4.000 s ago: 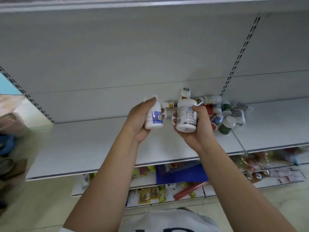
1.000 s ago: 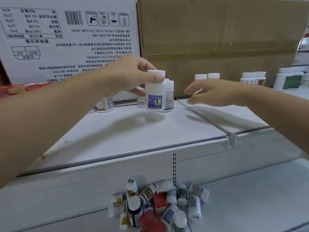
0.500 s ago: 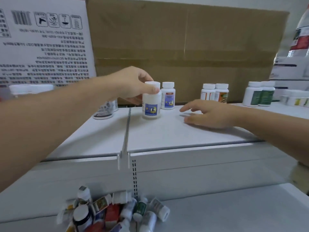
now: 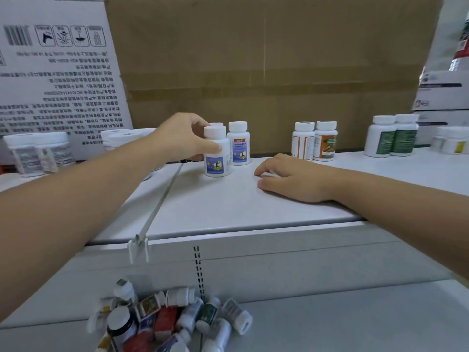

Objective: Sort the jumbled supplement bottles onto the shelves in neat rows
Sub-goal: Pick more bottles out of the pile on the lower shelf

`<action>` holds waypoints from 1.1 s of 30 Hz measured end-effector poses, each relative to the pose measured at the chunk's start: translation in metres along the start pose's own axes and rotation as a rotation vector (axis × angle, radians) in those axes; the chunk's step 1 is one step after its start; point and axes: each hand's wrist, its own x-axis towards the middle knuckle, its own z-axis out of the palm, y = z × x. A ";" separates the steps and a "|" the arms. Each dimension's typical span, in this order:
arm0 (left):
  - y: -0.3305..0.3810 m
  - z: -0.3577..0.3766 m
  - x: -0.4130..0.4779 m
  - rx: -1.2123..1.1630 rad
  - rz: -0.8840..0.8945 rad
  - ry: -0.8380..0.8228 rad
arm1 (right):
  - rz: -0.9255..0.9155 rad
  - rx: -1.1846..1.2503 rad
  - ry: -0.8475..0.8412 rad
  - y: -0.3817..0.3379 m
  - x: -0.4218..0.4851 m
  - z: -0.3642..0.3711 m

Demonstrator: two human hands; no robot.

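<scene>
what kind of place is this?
Likely a pharmacy or shop stockroom: white retail shelf with slotted uprights, supplement bottles in pairs, cardboard cartons stacked behind, jumbled bottles below.

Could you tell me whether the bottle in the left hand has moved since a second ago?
Yes. The blue-label bottle was held above the top shelf; now it stands on it, in front of a matching bottle, left hand still gripping.

Glossy plastic bottle [image 4: 217,158]; matt shelf [image 4: 228,207]; cardboard box [image 4: 266,59]
</scene>
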 end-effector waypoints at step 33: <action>-0.013 -0.098 -0.145 0.764 0.051 -0.018 | -0.050 -0.101 0.119 -0.081 -0.039 0.000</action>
